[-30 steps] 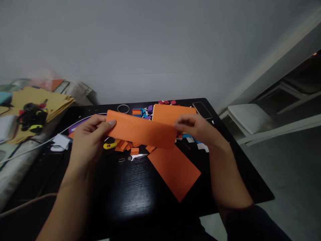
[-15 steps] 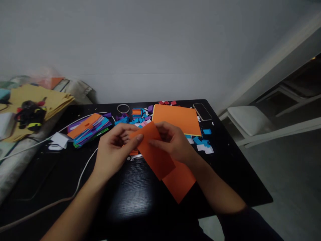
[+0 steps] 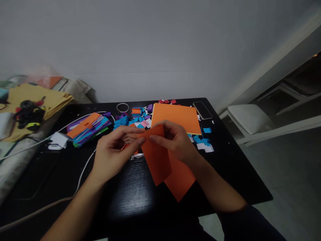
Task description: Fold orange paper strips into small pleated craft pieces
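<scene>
An orange paper strip [image 3: 157,160] hangs tilted between my hands above the black table. My left hand [image 3: 116,149] pinches its upper left corner between thumb and fingers. At the top edge, my right hand [image 3: 174,137] is closed on the same strip, thumb in front and the other fingers behind. Another orange paper piece [image 3: 181,182] lies below my right wrist, partly covered by the held strip. Behind my hands rests a stack of orange sheets [image 3: 175,117] with a yellow edge showing.
Folded colored papers [image 3: 89,129] are piled at the left beside a white cable [image 3: 84,170]. Small blue paper pieces [image 3: 200,140] lie right of the stack. A phone [image 3: 202,110], a ring [image 3: 122,107] and a yellow envelope pile [image 3: 54,100] lie farther out. A white stool [image 3: 247,118] stands right.
The held orange strip has turned to hang more steeply, its lower end shifting left. My right hand has moved slightly along its top edge. The lower orange piece stays in place.
</scene>
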`<state>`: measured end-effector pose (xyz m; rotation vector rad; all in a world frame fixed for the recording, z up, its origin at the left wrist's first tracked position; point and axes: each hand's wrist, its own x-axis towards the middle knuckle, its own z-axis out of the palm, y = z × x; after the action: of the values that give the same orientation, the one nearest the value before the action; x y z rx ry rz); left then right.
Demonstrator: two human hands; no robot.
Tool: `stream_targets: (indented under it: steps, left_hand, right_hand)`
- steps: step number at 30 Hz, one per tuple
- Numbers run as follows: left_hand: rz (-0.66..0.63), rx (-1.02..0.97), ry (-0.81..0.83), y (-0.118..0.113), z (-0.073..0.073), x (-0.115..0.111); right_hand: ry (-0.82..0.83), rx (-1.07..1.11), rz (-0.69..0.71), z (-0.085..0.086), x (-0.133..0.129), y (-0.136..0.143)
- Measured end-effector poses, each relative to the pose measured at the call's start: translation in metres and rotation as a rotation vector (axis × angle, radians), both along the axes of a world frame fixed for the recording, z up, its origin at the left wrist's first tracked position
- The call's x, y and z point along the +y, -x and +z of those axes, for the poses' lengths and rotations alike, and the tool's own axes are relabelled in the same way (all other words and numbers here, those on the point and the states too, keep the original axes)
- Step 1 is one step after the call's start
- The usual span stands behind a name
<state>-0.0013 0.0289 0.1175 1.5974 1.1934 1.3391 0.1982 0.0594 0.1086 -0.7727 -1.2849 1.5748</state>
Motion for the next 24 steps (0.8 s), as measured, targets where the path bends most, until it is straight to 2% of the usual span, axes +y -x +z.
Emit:
stream_targets:
  steps: [6,11,24]
  left_hand:
    - [-0.078,0.098,0.074,0.012,0.006,0.000]
    - [-0.116,0.144,0.007,0.013,0.006,0.001]
    - [-0.116,0.207,-0.089,0.020,0.002,0.005]
  right_hand:
    - [0.019,-0.060,-0.002,0.006,-0.002,-0.006]
    - [-0.044,-0.130,-0.019,0.005,-0.003,-0.005]
    - [0.035,-0.052,0.076,0.006,-0.002,-0.005]
